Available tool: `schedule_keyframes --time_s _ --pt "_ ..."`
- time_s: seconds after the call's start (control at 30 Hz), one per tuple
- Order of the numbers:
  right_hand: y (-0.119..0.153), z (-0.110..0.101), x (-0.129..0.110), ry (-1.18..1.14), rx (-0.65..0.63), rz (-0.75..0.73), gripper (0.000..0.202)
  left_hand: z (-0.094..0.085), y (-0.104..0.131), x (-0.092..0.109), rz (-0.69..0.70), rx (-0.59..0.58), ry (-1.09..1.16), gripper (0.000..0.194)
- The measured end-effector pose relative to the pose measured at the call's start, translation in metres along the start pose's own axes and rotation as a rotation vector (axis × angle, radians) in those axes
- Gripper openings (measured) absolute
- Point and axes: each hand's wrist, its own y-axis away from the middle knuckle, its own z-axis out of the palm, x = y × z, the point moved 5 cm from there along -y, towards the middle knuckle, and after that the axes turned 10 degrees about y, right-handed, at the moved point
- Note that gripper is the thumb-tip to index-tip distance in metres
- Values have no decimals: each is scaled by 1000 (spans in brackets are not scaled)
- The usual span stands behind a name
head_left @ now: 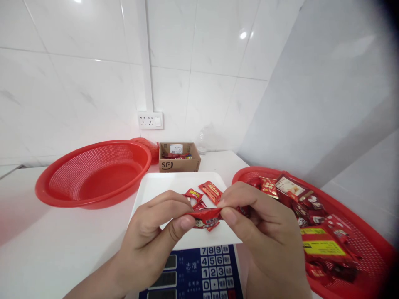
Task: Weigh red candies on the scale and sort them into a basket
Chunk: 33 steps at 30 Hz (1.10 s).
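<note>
Between my two hands a small red snack packet (206,219) is stretched over the weighing scale. My left hand (158,226) pinches its left end between thumb and fingers. Its right end is gripped by the thumb and forefinger of my right hand (262,228); something dark red shows behind those fingers, mostly hidden. Below lies the scale's white tray (152,195), bearing several small red wrapped snacks, among them a flat red packet (211,192) and a red candy with yellow lettering (193,194). My hands partly cover the blue keypad panel (193,274).
A red perforated basket (93,199) stands at left, with a red bag (145,145) behind it. An open cardboard box (183,166) holds packets near the wall. At right, another red basket (374,249) holds many wrapped snacks, including a yellow-labelled packet (324,247).
</note>
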Motion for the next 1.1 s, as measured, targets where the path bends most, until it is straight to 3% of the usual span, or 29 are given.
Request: schedule_keyframes --time_s 0.27,0.4,0.57,0.73,1.1 --pt "0 -1 -2 45 0 -69 17 1 -2 2 26 -5 -25 14" --pt "0 -3 -3 138 -59 -212 17 0 -2 1 53 11 -67 7" --pt "0 -2 -6 209 -104 -360 16 1 0 5 128 23 -140 41" --pt "4 1 -9 176 -122 -427 13 5 0 13 195 -30 -198 21" --pt "3 1 -11 165 -137 -447 11 5 1 17 274 -28 -160 24"
